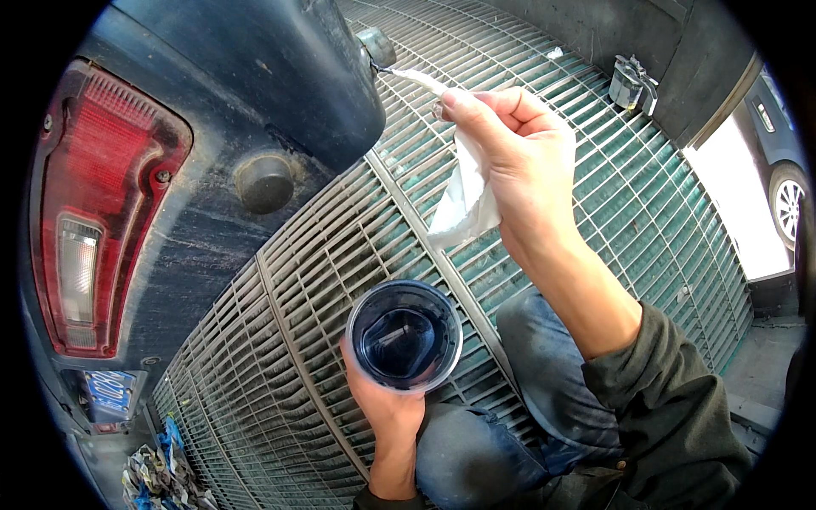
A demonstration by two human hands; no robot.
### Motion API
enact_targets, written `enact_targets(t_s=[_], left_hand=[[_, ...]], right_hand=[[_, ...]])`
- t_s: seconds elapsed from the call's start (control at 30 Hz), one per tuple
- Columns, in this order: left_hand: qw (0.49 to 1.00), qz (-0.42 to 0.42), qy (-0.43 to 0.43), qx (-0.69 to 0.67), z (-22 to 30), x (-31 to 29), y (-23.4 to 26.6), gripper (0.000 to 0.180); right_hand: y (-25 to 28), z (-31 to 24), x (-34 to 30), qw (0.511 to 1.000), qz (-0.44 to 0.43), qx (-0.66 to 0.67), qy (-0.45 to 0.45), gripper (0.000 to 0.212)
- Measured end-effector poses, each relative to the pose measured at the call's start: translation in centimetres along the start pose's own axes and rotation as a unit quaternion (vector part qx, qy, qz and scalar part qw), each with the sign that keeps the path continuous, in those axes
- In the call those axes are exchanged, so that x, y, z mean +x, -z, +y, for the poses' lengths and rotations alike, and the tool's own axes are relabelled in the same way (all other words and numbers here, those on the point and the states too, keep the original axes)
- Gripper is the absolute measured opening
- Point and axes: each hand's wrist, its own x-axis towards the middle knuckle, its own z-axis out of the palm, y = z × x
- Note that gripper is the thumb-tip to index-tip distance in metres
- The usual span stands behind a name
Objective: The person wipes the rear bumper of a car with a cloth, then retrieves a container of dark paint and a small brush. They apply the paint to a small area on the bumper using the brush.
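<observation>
My left hand (387, 425) is wrapped round a clear plastic cup (404, 336) holding a dark blue, paint-like liquid. Higher up, my right hand (523, 149) pinches a white paper tissue (467, 200), whose loose end hangs below the fingers. From the same pinch a slim white piece (421, 79) points left, dark at its tip; whether it is twisted tissue or a separate stick I cannot tell. That tip meets the outer edge of a dark blue vehicle bumper (280, 72), or is very close to it. The cup is below and apart from the bumper.
A red tail light (110, 195) and a round black sensor-like knob (263, 183) are on the vehicle. Metal floor grating (331, 263) spreads beneath me. Crumpled paper (161, 476) lies lower left. A metal canister (631, 83) stands far right; another car (778, 161) is outside the doorway.
</observation>
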Motion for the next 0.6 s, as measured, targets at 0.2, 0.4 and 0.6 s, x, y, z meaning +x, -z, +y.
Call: enact_targets(t_s=[0.2,0.4,0.6], left_hand=[[1.0,0.018,0.025,-0.002,0.37,-0.02,-0.38,0.089],[0.997,-0.01,-0.042,0.064,0.3,0.18,-0.16,0.087],[0.997,-0.006,-0.026,0.072,0.74,0.23,-0.32,0.087]], right_hand=[[0.23,0.32,-0.01,1.0,-0.001,-0.023,-0.01,0.018],[0.49,0.76,0.08,1.0,-0.001,-0.023,-0.01,0.019],[0.77,0.48,-0.08,1.0,-0.002,0.004,-0.006,0.018]])
